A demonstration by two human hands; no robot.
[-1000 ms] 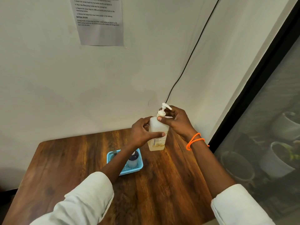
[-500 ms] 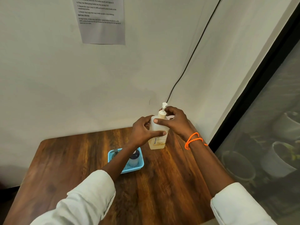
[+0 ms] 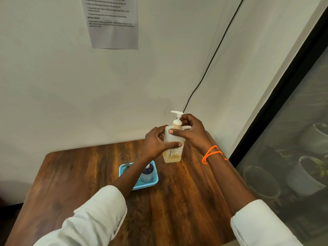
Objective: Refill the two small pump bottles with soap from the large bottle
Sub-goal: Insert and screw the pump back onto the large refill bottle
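Large soap bottle (image 3: 173,148), one, upright at the far right of the counter (image 3: 177,201), pump top still fitted; left hand (image 3: 156,142) curled round its body, right hand (image 3: 193,132) with thumb across the shoulder and fingers closed about the pump collar. Small pump bottle (image 3: 147,174), one seen, standing in the blue tray (image 3: 122,172) beside it, second not made out. Progress judged early: opening step only, no soap poured, both refills outstanding
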